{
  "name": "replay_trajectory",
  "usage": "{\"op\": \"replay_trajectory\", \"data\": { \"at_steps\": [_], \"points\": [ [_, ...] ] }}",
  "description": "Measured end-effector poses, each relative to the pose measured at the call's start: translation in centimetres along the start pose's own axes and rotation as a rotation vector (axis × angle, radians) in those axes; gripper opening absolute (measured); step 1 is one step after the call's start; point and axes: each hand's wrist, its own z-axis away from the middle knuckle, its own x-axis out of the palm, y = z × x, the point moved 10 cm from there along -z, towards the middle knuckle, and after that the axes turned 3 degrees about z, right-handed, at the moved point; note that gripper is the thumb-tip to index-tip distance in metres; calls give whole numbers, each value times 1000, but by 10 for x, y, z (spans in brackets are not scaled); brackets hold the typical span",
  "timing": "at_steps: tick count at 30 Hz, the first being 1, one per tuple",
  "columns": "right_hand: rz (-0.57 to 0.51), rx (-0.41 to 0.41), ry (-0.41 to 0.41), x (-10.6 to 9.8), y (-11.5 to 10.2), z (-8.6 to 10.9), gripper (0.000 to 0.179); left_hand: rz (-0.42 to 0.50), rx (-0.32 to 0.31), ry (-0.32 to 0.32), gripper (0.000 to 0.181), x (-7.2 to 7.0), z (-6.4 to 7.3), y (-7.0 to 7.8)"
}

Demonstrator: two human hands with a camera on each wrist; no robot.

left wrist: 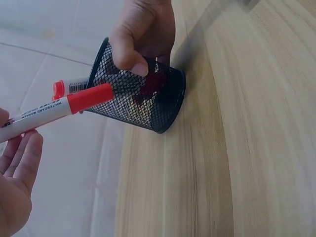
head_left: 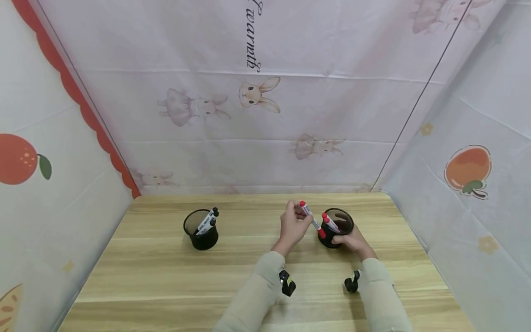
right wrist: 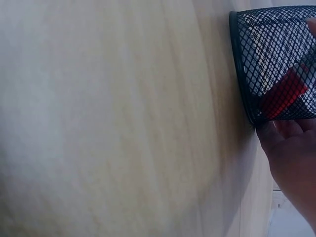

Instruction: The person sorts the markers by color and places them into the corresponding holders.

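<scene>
A red-capped whiteboard marker (head_left: 306,210) is pinched in my left hand (head_left: 292,227), tilted, its lower red end beside the rim of the right-hand pen cup. That black mesh pen cup (left wrist: 129,94) is gripped around its side by my right hand (head_left: 354,240), with the thumb across the front in the left wrist view. Inside the cup leans more than one red marker (head_left: 330,222), red ends up over the rim. Through the mesh in the right wrist view a red marker end (right wrist: 285,94) shows near the cup's bottom.
On the left of the wooden table (head_left: 166,286) stands a second black mesh pen cup (head_left: 204,242), holding several black-capped markers (head_left: 206,223). Printed cloth walls (head_left: 257,166) rise at the table's back and sides.
</scene>
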Motion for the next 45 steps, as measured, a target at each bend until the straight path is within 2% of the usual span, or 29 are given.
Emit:
{"op": "replay_trajectory", "data": {
  "at_steps": [5, 14, 25, 36, 40, 45],
  "points": [
    [1, 5, -3, 1, -8, 3, 87, 27, -6, 0, 25, 1, 0, -1],
    [34, -9, -7, 7, -28, 9, 84, 77, 30, 15, 24, 0, 0, 6],
    [26, -12, -6, 8, -30, 10, 83, 133, 57, 80, 28, -4, -2, 9],
    [18, -8, -9, 10, -29, 8, 84, 126, 68, 76, 25, -2, -3, 8],
    [3, -7, -10, 8, -23, 6, 85, 115, 45, 67, 25, 1, -3, 7],
    [21, 3, -1, 8, -26, 8, 85, 127, 17, 64, 24, 4, -4, 7]
  ]
}}
